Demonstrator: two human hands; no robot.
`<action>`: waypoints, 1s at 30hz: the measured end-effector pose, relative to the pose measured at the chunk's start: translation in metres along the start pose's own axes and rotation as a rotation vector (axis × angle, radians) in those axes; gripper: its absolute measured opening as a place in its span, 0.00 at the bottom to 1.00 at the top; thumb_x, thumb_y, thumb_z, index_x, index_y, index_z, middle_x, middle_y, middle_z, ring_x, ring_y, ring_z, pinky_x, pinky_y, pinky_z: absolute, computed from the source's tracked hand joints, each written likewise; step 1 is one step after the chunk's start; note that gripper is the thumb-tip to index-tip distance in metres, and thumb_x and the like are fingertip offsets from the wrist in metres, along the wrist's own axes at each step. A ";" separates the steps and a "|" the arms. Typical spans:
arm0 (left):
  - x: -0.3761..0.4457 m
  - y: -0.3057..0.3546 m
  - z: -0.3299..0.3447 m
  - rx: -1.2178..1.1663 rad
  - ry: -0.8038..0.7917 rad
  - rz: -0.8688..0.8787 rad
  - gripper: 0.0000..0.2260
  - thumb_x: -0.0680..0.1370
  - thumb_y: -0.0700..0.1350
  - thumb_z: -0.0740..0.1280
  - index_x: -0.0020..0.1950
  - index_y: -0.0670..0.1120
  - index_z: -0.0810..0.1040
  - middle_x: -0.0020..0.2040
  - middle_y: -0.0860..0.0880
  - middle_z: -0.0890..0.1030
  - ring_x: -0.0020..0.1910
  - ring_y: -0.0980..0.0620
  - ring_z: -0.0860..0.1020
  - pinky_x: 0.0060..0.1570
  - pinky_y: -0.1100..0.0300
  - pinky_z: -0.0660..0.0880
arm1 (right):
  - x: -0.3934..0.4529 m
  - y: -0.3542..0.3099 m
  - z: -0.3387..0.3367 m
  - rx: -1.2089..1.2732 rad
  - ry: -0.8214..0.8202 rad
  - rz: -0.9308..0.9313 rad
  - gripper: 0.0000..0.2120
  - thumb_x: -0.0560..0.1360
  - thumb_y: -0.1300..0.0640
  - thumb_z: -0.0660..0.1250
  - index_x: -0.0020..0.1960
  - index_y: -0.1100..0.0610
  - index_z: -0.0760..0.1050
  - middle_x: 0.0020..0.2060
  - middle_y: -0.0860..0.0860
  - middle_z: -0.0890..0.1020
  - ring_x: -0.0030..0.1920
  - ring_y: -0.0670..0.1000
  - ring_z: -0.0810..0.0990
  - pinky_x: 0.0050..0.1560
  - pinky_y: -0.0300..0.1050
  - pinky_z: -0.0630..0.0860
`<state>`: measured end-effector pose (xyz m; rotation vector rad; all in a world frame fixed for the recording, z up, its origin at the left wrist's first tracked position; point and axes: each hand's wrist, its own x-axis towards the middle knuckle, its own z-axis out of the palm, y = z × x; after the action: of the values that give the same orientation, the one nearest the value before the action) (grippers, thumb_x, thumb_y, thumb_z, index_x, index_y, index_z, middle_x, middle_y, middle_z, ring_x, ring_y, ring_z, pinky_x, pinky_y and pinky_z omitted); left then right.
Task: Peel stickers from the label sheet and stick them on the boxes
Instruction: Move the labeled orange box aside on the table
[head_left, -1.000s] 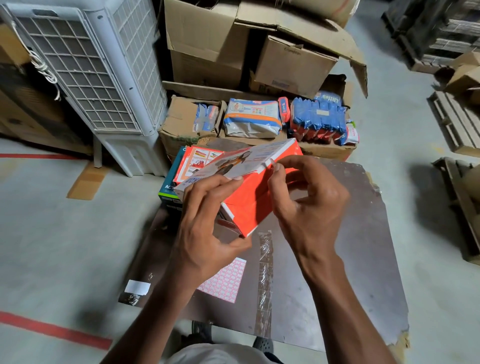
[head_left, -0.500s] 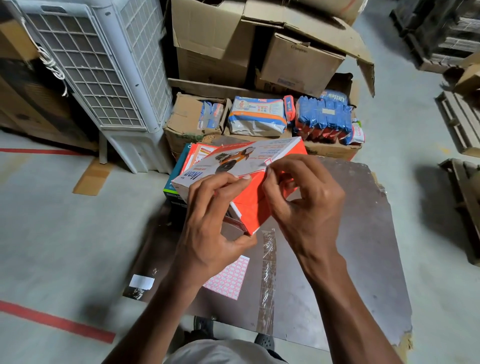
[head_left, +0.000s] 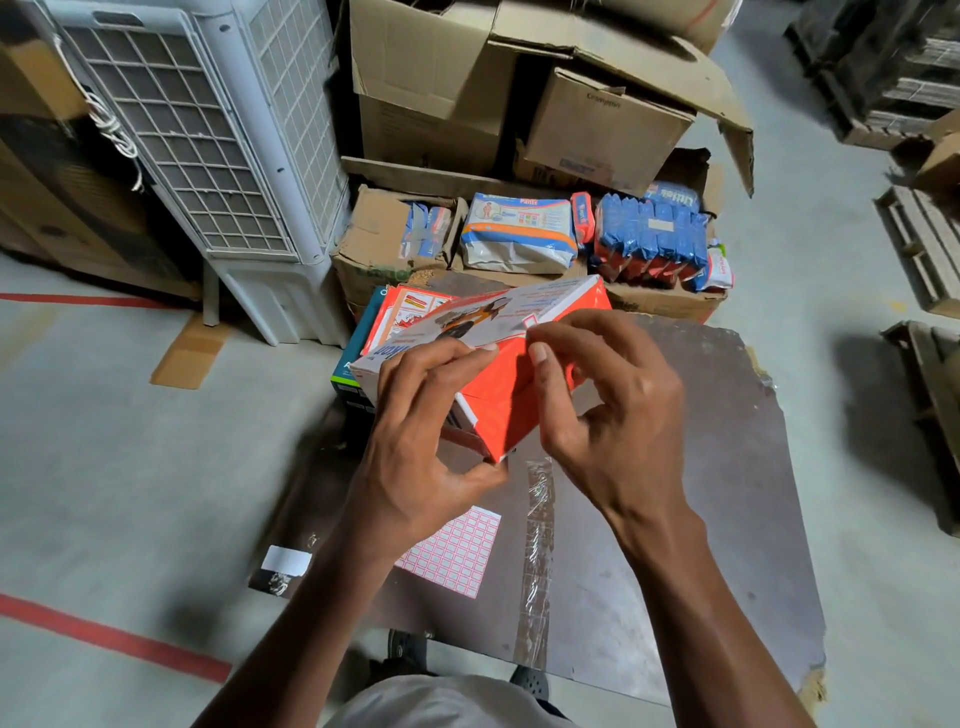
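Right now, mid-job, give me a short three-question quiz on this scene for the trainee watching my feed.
1. True or false: the label sheet lies flat on the dark board, partly hidden under the left forearm.
2. Which hand carries the orange box? A) left hand B) right hand C) neither, it rests on the board
3. Fill in: the right hand's fingers work at a small sticker on the box's ____ face.

Key
1. True.
2. A: the left hand has its grip round the box from below and holds it tilted above the board.
3. White, the printed face, near its edge with the orange side.
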<state>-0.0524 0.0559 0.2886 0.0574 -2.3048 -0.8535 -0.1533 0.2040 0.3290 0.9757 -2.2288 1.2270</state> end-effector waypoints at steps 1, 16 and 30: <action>0.000 -0.001 -0.001 -0.009 -0.003 -0.005 0.35 0.65 0.45 0.76 0.72 0.46 0.72 0.67 0.48 0.71 0.68 0.45 0.72 0.66 0.52 0.74 | -0.001 0.000 0.000 -0.002 -0.012 -0.009 0.09 0.80 0.57 0.68 0.54 0.57 0.86 0.49 0.53 0.84 0.50 0.53 0.82 0.50 0.51 0.79; 0.001 -0.016 -0.014 -0.164 -0.130 -0.033 0.42 0.63 0.34 0.83 0.73 0.50 0.70 0.68 0.52 0.72 0.72 0.58 0.71 0.69 0.60 0.70 | 0.009 0.008 -0.012 -0.152 -0.223 0.006 0.08 0.79 0.47 0.68 0.56 0.46 0.82 0.57 0.48 0.77 0.58 0.55 0.73 0.52 0.58 0.72; -0.007 -0.019 -0.015 -0.187 -0.172 -0.050 0.40 0.63 0.33 0.81 0.72 0.47 0.71 0.68 0.49 0.73 0.72 0.56 0.71 0.68 0.55 0.73 | 0.006 0.017 -0.011 -0.032 -0.271 0.132 0.09 0.80 0.45 0.65 0.54 0.41 0.84 0.53 0.40 0.77 0.57 0.50 0.70 0.53 0.51 0.62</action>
<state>-0.0412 0.0342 0.2821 -0.0426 -2.3787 -1.1351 -0.1700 0.2179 0.3290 1.0503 -2.5504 1.1688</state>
